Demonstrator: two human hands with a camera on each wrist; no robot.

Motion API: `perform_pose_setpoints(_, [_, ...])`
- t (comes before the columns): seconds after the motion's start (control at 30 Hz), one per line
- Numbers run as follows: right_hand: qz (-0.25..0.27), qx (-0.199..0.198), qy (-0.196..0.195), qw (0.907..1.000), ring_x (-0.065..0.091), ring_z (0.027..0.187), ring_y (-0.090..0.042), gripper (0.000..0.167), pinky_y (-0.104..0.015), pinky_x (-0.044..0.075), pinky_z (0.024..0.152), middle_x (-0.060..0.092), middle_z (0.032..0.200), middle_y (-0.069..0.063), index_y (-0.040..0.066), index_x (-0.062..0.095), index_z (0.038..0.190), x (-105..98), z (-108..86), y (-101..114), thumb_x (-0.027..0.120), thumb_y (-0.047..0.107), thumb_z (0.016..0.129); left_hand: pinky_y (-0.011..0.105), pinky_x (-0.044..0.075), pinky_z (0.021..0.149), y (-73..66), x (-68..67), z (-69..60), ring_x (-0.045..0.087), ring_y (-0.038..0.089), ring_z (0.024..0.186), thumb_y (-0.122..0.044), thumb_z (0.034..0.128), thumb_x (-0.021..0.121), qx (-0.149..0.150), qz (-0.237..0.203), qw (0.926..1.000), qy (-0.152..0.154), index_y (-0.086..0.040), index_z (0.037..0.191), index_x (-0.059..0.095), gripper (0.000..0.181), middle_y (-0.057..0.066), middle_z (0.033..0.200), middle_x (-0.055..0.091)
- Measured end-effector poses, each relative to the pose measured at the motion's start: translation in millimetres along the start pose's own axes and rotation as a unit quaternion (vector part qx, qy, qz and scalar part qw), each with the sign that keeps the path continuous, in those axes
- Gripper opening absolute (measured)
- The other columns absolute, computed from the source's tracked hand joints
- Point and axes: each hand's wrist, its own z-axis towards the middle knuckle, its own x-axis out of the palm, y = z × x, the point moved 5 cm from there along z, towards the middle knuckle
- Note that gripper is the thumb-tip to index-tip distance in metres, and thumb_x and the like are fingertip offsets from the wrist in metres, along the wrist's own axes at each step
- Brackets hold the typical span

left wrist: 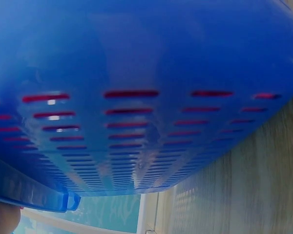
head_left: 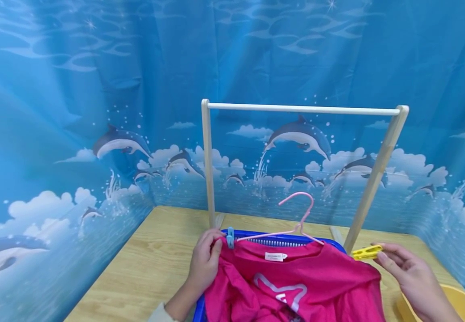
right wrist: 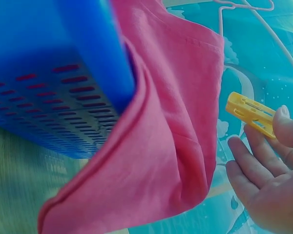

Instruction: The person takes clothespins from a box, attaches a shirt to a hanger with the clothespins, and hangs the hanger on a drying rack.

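Note:
A bright pink shirt (head_left: 325,273) with a white neck label lies over a blue basket (left wrist: 136,53). Inside its neckline sits a pink hanger (head_left: 307,217), hook upward. A light blue clothespin (head_left: 230,238) is on the shirt's left shoulder in the head view, by the hanger's arm. Right beside it, my left hand (head_left: 205,264) grips the shirt fabric between thumb and fingers. My right hand (head_left: 411,273) pinches a yellow clothespin (head_left: 367,252) just off the opposite shoulder. In the right wrist view, that yellow clothespin (right wrist: 251,114) is apart from the fabric.
Behind the basket stands a rack with wooden posts and a white crossbar (head_left: 300,108). A yellow tub (head_left: 463,302) is at the lower right, partly behind my right arm. Everything stands on a wood-grain table (head_left: 123,255), with a dolphin-print curtain (head_left: 176,67) around it.

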Motion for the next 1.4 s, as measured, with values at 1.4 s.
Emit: perform_pose_setpoints(1.4, [-0.241, -0.074, -0.052, 0.9662, 0.058, 0.076, -0.001, 0.01, -0.014, 0.048, 0.061, 0.062, 0.083, 0.008, -0.003, 0.059, 0.101, 21.1, -0.4, 11.3, 0.052, 0.004, 0.099, 0.022, 0.044, 0.103, 0.8, 0.3, -0.4, 0.06, 0.029, 0.109, 0.005, 0.0931, 0.057, -0.013, -0.003, 0.9999, 0.008, -0.004, 0.089, 0.062, 0.012, 0.009, 0.104, 0.064])
